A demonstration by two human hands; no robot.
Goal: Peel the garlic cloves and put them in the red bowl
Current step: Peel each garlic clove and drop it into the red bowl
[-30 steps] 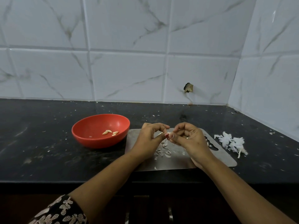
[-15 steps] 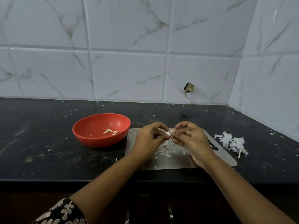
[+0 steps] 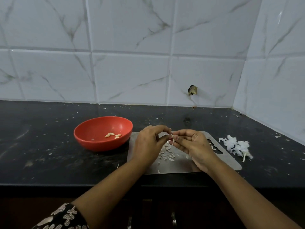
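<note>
The red bowl [image 3: 92,141] sits on the black counter left of centre, with three peeled garlic cloves [image 3: 113,135] lying in it. Over the steel cutting board [image 3: 227,161] my two hands meet. My left hand [image 3: 148,144] and my right hand [image 3: 191,144] both pinch one small garlic clove [image 3: 172,138] between fingertips, with a strip of skin hanging from it. Most of the clove is hidden by my fingers. Loose peel flakes [image 3: 166,153] lie on the board under the hands.
A heap of white garlic skins with a stalk [image 3: 236,146] lies on the counter right of the board. Tiled walls close the back and the right side. The counter's front edge runs just below the board. Small peel scraps dot the black counter [image 3: 41,146].
The hands have stayed together over the board, shifting slightly while working at the clove. A strip of skin now hangs from it. The bowl and skins have not moved.
</note>
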